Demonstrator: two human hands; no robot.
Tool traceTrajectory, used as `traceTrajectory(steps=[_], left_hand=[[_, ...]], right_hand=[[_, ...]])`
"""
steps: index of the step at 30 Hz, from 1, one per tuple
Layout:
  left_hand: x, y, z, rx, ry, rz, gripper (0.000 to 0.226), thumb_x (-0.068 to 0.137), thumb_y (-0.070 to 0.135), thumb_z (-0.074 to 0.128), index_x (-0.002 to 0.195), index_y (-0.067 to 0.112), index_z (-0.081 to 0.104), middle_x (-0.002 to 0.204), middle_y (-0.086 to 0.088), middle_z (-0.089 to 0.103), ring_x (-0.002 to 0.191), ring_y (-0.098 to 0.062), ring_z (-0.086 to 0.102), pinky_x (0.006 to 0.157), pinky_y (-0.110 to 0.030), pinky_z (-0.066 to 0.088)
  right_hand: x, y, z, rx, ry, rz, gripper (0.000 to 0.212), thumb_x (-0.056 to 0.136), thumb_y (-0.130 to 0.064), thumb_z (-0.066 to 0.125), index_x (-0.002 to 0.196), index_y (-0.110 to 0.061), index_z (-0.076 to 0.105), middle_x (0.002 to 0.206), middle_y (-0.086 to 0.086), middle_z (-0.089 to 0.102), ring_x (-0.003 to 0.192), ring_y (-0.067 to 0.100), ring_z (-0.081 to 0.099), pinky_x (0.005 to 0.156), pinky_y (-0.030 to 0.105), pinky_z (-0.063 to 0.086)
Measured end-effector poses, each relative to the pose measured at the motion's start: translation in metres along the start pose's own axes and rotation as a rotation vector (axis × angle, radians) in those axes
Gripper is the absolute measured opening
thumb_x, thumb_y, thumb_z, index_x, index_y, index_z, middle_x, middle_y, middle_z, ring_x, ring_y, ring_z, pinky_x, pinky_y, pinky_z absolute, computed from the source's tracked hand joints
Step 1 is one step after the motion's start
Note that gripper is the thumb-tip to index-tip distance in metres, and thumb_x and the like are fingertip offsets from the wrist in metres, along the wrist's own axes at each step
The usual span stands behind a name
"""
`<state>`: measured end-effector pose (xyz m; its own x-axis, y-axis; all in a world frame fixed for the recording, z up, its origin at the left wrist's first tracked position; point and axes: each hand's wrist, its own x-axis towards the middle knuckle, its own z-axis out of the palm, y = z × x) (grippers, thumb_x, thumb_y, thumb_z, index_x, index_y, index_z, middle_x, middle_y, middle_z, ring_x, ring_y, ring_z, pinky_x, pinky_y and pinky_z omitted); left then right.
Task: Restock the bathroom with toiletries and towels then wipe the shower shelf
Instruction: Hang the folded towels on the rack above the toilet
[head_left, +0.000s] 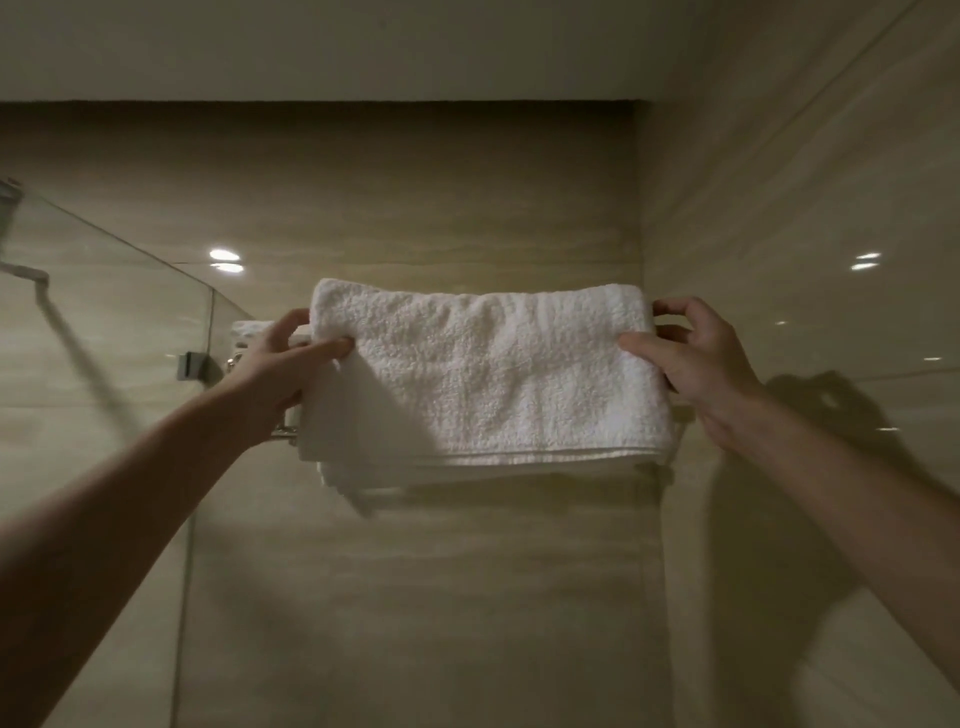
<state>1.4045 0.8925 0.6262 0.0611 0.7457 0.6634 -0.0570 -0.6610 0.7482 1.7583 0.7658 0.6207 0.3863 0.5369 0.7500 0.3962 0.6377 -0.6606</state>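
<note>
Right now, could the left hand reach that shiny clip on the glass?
Probably yes. The clip sits just left of the left hand, with nothing between them, but that hand is gripping the towel and would have to let go.

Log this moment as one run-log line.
phase: towel restock | left hand: grips folded white towel, left end | right hand: grips right end | towel: level, at wall rack

Single head-worn view, wide-angle.
Camera faces the tiled back wall (415, 197) from close by, towel (488, 374) centred, tilted up enough to include the ceiling (363, 47); glass panel (104, 312) left, side wall (805, 182) right.
</note>
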Motion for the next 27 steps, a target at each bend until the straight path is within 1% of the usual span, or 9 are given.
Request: traceTrajectory(steps=[2, 6, 9, 13, 17, 19, 22, 24, 27], left_hand=[[0.025, -0.007, 0.01, -0.004, 0.012, 0.025, 0.041, 0.089, 0.02, 0.072, 0.127, 0.021, 0.058, 0.111, -0.009, 0.064, 0.102, -0.03, 0.063, 0.087, -0.049, 0.057], [0.075, -0.014, 0.031, 0.037, 0.025, 0.076, 0.041, 0.091, 0.025, 0.07, 0.128, 0.025, 0.054, 0.112, -0.007, 0.062, 0.096, -0.026, 0.064, 0.07, -0.04, 0.057], [0.119, -0.011, 0.042, 0.058, 0.035, 0.12, 0.044, 0.087, 0.027, 0.074, 0.128, 0.025, 0.057, 0.116, -0.009, 0.062, 0.099, -0.026, 0.065, 0.079, -0.041, 0.058], [0.169, -0.011, 0.052, 0.107, 0.029, 0.153, 0.048, 0.085, 0.031, 0.076, 0.129, 0.025, 0.058, 0.114, -0.008, 0.064, 0.098, -0.024, 0.066, 0.075, -0.036, 0.057], [0.206, -0.02, 0.056, 0.204, 0.06, 0.115, 0.052, 0.086, 0.034, 0.075, 0.132, 0.02, 0.056, 0.121, -0.015, 0.064, 0.104, -0.03, 0.066, 0.086, -0.043, 0.058], [0.218, -0.026, 0.059, 0.275, 0.104, 0.064, 0.053, 0.087, 0.034, 0.075, 0.133, 0.019, 0.055, 0.122, -0.016, 0.062, 0.1, -0.03, 0.065, 0.082, -0.042, 0.059], [0.235, -0.032, 0.068, 0.41, 0.16, 0.033, 0.051, 0.089, 0.033, 0.073, 0.134, 0.019, 0.053, 0.108, -0.01, 0.06, 0.084, -0.021, 0.06, 0.064, -0.031, 0.052], [0.243, -0.032, 0.075, 0.454, 0.171, 0.027, 0.043, 0.09, 0.032, 0.073, 0.127, 0.017, 0.058, 0.092, -0.006, 0.058, 0.078, -0.019, 0.059, 0.063, -0.03, 0.051], [0.256, -0.034, 0.083, 0.523, 0.157, -0.003, 0.032, 0.088, 0.034, 0.074, 0.111, 0.012, 0.065, 0.089, -0.009, 0.062, 0.078, -0.022, 0.061, 0.068, -0.032, 0.052]], right_hand=[[0.026, 0.009, 0.004, 0.011, 0.002, -0.023, 0.042, 0.081, -0.022, 0.081, 0.117, -0.024, 0.059, 0.107, 0.0, 0.072, 0.087, 0.014, 0.073, 0.064, 0.027, 0.056], [0.083, 0.026, 0.01, 0.011, 0.015, -0.084, 0.04, 0.08, -0.024, 0.081, 0.114, -0.025, 0.06, 0.107, -0.001, 0.071, 0.088, 0.014, 0.072, 0.066, 0.029, 0.057], [0.128, 0.034, 0.014, 0.004, 0.022, -0.12, 0.041, 0.081, -0.025, 0.081, 0.116, -0.024, 0.059, 0.11, 0.0, 0.069, 0.092, 0.016, 0.071, 0.071, 0.032, 0.058], [0.179, 0.042, 0.022, -0.033, 0.054, -0.127, 0.045, 0.081, -0.028, 0.08, 0.12, -0.023, 0.059, 0.111, -0.002, 0.066, 0.093, 0.015, 0.068, 0.078, 0.034, 0.059], [0.209, 0.055, 0.035, -0.029, 0.09, -0.123, 0.045, 0.08, -0.031, 0.08, 0.12, -0.021, 0.062, 0.11, -0.002, 0.065, 0.09, 0.012, 0.065, 0.069, 0.026, 0.054], [0.22, 0.064, 0.044, -0.018, 0.104, -0.123, 0.045, 0.081, -0.029, 0.08, 0.121, -0.019, 0.062, 0.107, -0.001, 0.065, 0.087, 0.01, 0.064, 0.064, 0.024, 0.051], [0.238, 0.078, 0.053, -0.048, 0.058, -0.052, 0.045, 0.083, -0.026, 0.079, 0.124, -0.014, 0.063, 0.1, -0.001, 0.063, 0.08, 0.009, 0.061, 0.061, 0.022, 0.048], [0.248, 0.088, 0.056, -0.109, 0.032, 0.01, 0.047, 0.085, -0.022, 0.078, 0.126, -0.007, 0.061, 0.104, 0.004, 0.063, 0.074, 0.01, 0.059, 0.065, 0.023, 0.049], [0.262, 0.1, 0.059, -0.191, 0.01, 0.085, 0.044, 0.087, -0.02, 0.076, 0.125, -0.002, 0.062, 0.114, 0.009, 0.065, 0.074, 0.013, 0.06, 0.071, 0.027, 0.05]])
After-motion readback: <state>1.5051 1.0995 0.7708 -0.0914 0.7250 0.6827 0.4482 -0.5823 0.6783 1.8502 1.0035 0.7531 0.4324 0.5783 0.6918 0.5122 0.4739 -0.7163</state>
